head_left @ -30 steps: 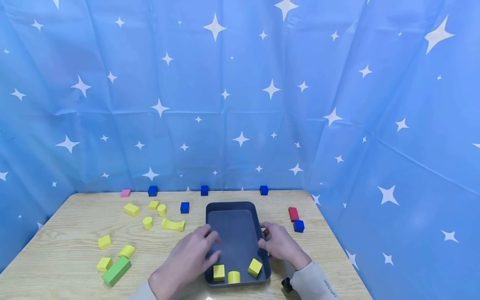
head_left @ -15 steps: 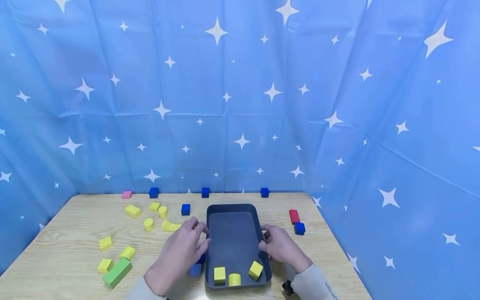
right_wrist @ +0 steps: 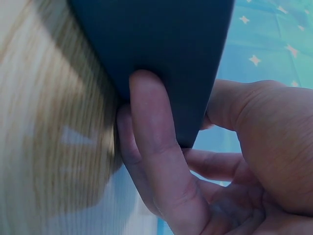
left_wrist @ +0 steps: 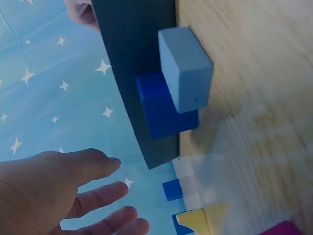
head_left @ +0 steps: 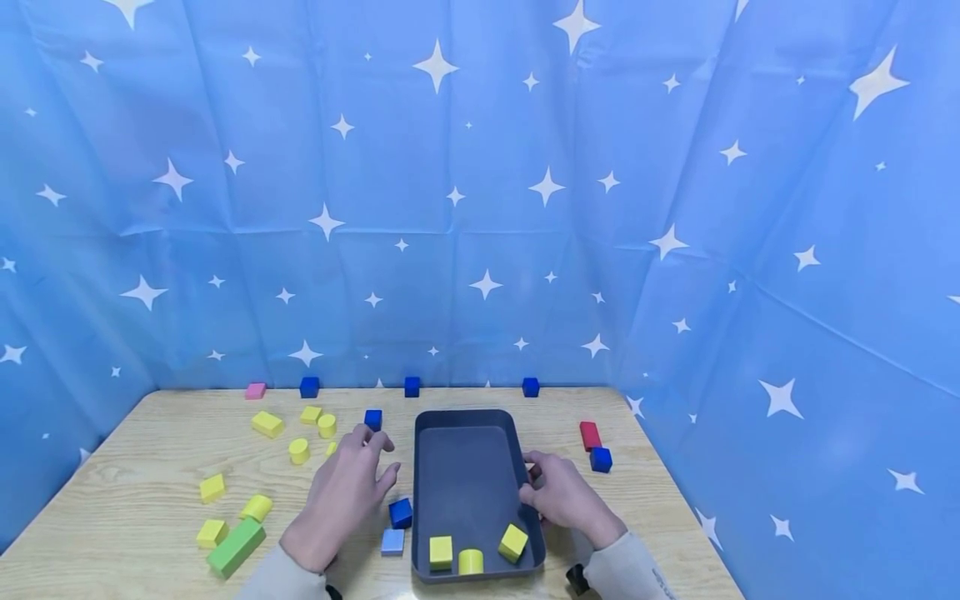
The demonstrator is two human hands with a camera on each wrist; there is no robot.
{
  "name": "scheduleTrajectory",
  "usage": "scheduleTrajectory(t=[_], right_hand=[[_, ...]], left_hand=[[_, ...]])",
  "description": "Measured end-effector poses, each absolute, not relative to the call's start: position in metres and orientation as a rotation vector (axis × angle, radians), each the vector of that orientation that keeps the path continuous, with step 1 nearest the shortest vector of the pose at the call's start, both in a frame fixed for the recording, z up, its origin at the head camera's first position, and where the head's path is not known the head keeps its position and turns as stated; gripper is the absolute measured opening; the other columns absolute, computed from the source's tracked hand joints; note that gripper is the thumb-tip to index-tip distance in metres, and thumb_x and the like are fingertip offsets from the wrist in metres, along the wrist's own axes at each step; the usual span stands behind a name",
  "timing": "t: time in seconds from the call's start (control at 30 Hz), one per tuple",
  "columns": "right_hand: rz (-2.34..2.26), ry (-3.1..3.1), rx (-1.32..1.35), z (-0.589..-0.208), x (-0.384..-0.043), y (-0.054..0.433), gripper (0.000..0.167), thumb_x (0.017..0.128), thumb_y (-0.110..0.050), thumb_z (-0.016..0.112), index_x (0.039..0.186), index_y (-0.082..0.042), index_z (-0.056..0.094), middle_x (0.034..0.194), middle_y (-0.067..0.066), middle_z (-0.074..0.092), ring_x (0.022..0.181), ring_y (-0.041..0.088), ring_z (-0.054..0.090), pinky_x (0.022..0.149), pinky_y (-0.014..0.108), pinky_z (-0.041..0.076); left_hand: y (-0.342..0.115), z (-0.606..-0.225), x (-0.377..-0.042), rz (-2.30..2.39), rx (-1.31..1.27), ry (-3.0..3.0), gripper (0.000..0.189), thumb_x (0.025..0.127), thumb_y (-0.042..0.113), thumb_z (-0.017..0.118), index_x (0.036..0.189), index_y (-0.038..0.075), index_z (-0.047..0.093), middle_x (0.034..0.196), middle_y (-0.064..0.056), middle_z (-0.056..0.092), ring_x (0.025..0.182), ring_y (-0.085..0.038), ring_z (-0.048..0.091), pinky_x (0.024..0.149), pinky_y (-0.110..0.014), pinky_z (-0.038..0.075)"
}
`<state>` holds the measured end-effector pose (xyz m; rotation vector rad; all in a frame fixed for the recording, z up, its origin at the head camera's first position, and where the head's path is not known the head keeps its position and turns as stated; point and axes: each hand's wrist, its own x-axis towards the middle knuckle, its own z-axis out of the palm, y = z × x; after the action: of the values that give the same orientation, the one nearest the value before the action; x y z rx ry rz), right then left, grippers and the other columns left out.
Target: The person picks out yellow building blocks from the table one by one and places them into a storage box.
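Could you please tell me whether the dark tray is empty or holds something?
The dark tray is not empty: three yellow blocks lie inside at its near end; the rest of its floor looks bare.

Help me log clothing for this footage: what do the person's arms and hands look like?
The left hand and right hand are ungloved. The left sleeve and right sleeve are pale grey; the right carries a bluish marking too small to read. Something black shows beside each sleeve.
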<state>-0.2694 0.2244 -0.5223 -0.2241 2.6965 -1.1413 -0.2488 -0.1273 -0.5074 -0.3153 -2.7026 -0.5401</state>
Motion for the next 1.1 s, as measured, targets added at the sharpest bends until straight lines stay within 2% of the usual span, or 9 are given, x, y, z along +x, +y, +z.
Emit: scheduleTrajectory(t=[0.1,0.3,0.43,0.63,0.83,0.93,1.1], right_hand=[[-1.135,2.695,-0.228,-0.523,-0.27,0.225,0.061,0.104,-0.004,0.076,0.163,0.005,0.06,0.113,0.016,0.077,0.074,0.019,0.073,0.059,0.037,0.069],[-1.109,2.715,-0.24,-0.524,-0.271,0.226,0.06,0.105,-0.005,0.076,0.162,0.006,0.06,0.109,0.014,0.077,0.068,0.02,0.071,0.058,0.036,0.067],[-1.099,2.722,-0.243,-0.526,-0.271,0.226,0.059,0.105,-0.005,0.077,0.161,0.005,0.062,0.106,0.013,0.076,0.067,0.02,0.07,0.058,0.035,0.066],[-1.121,2.701,-0.252,-0.526,-0.27,0.226,0.059,0.106,-0.006,0.075,0.162,0.005,0.061,0.107,0.013,0.077,0.068,0.02,0.071,0.057,0.036,0.067],[-1.234,2.62,-0.212,-0.521,-0.268,0.23,0.06,0.114,-0.011,0.069,0.171,-0.001,0.053,0.116,0.014,0.075,0.074,0.022,0.075,0.057,0.041,0.069],[-1.276,2.584,-0.198,-0.519,-0.267,0.232,0.059,0.116,-0.011,0.066,0.173,-0.004,0.051,0.12,0.015,0.074,0.076,0.023,0.076,0.058,0.043,0.07],[-1.283,2.566,-0.194,-0.517,-0.267,0.235,0.059,0.115,-0.009,0.066,0.173,-0.006,0.052,0.124,0.017,0.074,0.077,0.023,0.076,0.059,0.043,0.07]], left_hand=[[-0.131,-0.509,-0.252,-0.553,-0.29,-2.719,0.025,0.098,0.019,0.095,0.117,0.01,0.081,0.118,-0.016,0.074,0.087,-0.022,0.064,0.058,-0.031,0.056],[-0.138,-0.512,-0.26,-0.577,-0.231,-2.718,0.029,0.098,0.018,0.094,0.122,0.007,0.082,0.122,-0.02,0.073,0.088,-0.024,0.064,0.056,-0.031,0.053],[-0.146,-0.515,-0.264,-0.564,-0.178,-2.727,0.036,0.098,0.018,0.094,0.128,0.005,0.081,0.13,-0.025,0.073,0.093,-0.031,0.067,0.058,-0.034,0.055],[-0.156,-0.52,-0.268,-0.551,-0.138,-2.751,0.046,0.096,0.02,0.097,0.134,0.001,0.079,0.139,-0.032,0.069,0.109,-0.044,0.07,0.073,-0.048,0.066],[-0.158,-0.522,-0.273,-0.613,-0.082,-2.824,0.056,0.096,0.025,0.097,0.14,-0.003,0.076,0.142,-0.036,0.066,0.122,-0.051,0.068,0.09,-0.06,0.069],[-0.157,-0.52,-0.276,-0.637,-0.066,-2.844,0.057,0.096,0.027,0.097,0.139,-0.005,0.076,0.139,-0.037,0.066,0.116,-0.049,0.068,0.092,-0.062,0.069],[-0.155,-0.518,-0.279,-0.667,-0.047,-2.857,0.059,0.096,0.03,0.097,0.136,-0.007,0.074,0.133,-0.036,0.065,0.105,-0.046,0.066,0.084,-0.058,0.068]])
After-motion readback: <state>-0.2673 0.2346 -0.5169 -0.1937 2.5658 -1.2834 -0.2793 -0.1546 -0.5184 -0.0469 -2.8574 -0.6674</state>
